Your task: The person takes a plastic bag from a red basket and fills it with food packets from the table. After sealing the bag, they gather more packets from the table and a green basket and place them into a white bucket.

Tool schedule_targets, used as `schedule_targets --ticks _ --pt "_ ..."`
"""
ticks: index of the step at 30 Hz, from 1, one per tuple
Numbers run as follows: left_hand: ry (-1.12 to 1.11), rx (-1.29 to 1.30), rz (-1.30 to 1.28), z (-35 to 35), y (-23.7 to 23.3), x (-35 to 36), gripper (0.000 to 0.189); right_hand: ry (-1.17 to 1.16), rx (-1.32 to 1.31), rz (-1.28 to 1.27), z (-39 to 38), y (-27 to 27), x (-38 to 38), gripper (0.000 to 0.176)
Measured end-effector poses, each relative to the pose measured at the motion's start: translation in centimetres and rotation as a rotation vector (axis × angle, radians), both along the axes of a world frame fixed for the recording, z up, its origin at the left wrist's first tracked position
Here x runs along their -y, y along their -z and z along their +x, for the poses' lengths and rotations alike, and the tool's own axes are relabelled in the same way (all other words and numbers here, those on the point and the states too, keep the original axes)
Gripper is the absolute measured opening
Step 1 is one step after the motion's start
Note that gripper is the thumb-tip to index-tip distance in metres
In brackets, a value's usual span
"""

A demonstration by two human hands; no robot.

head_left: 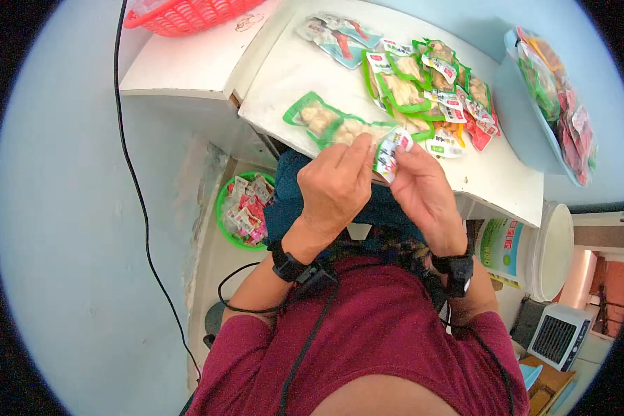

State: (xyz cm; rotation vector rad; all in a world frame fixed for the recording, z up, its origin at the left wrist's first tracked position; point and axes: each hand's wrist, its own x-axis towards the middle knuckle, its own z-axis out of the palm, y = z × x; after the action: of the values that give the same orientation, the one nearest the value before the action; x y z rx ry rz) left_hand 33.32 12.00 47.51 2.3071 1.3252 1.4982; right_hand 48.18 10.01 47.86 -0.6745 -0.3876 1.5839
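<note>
Over the near edge of the white table, my left hand (335, 186) and my right hand (428, 193) both grip one green-edged snack packet (359, 130). It is clear, with pale, lumpy food inside. My left fingers are closed at its near edge, while my right thumb and fingers pinch its white labelled end. Partly under or against it, a similar packet (314, 114) lies on the table to the left. Beyond my right hand is a loose pile of green-edged packets (405, 90), mixed with a few red and orange ones. My fingers hide part of the held packet.
At the right, a light blue basin (527, 114) holds colourful packets. Blue-and-red packets (340, 40) lie at the table's (274, 76) far side. A red basket (187, 17) is upper left. A green basket (222, 220) of wrappers and a white bucket (551, 249) stand below.
</note>
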Motion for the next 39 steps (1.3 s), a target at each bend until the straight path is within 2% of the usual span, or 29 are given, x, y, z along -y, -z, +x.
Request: schedule_targets --ticks 3,4,7,10,13,16,22,25,31,34,37,39 --pt "0.015 -0.001 0.027 0.0 0.5 0.0 0.019 -0.063 -0.062 0.098 -1.2 0.9 -2.3 0.029" --pt "0.020 0.000 0.037 0.1 0.7 0.0 0.020 -0.024 -0.057 0.056 -2.0 1.0 -3.6 0.028" --pt "0.061 -0.023 0.043 -0.1 0.7 0.3 0.023 0.045 0.105 0.061 -3.1 1.8 -5.9 0.025" --pt "0.042 0.008 0.070 -0.1 1.4 0.1 0.025 0.175 0.577 0.114 -3.9 2.9 -7.0 0.018" --pt "0.013 -0.032 0.056 -0.6 1.6 0.1 0.024 0.256 0.749 0.082 -3.8 3.0 -6.8 0.015" --pt "0.020 -0.025 0.031 -0.5 1.7 0.0 0.022 0.207 0.930 0.017 -2.7 3.6 -6.4 0.020" --pt "0.019 -0.041 0.068 -0.2 1.6 0.1 0.020 0.206 1.037 0.068 -2.0 3.1 -6.0 0.025" --pt "0.043 -0.002 0.050 -0.2 1.3 0.1 0.021 0.239 1.195 0.045 -2.0 3.6 -6.3 0.028" --pt "0.056 -0.036 0.028 0.2 1.5 0.2 0.023 0.261 1.138 0.013 -1.7 4.2 -6.2 0.023" --pt "0.060 -0.017 0.035 0.1 1.7 0.0 0.025 0.210 0.895 0.043 -1.9 3.8 -5.4 0.017" --pt "0.107 0.017 -0.042 -0.2 1.0 0.3 0.025 0.165 0.764 0.049 -1.8 4.6 -4.8 0.016" --pt "0.142 0.027 -0.019 -0.7 0.5 0.1 0.025 0.169 0.975 0.250 -1.5 4.4 -4.6 0.016"
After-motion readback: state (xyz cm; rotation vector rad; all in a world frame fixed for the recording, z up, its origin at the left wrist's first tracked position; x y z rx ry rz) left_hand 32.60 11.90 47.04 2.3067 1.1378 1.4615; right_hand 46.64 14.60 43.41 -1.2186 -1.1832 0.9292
